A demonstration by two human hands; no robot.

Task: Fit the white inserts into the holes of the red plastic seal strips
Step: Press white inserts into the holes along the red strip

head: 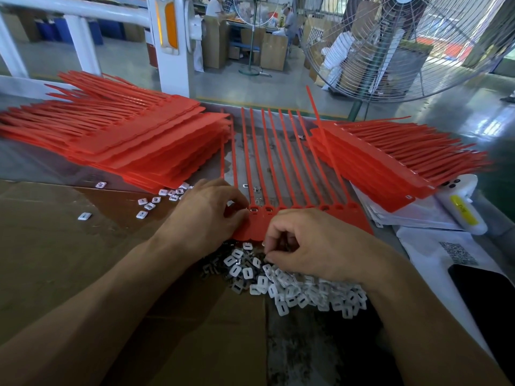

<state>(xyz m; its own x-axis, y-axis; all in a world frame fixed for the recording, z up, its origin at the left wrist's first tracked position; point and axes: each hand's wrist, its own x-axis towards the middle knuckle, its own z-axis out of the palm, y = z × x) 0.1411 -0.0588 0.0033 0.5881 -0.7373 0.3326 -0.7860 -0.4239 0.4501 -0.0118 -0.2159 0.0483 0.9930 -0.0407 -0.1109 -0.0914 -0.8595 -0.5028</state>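
Flanking work strip (281,168): 2 red stacks (145,140), fan (404,45) behind.

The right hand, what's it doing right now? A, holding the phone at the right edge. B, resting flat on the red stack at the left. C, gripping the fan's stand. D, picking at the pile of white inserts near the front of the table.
D: the right hand has its fingers curled down at the pile of white inserts, just in front of the red seal strips.
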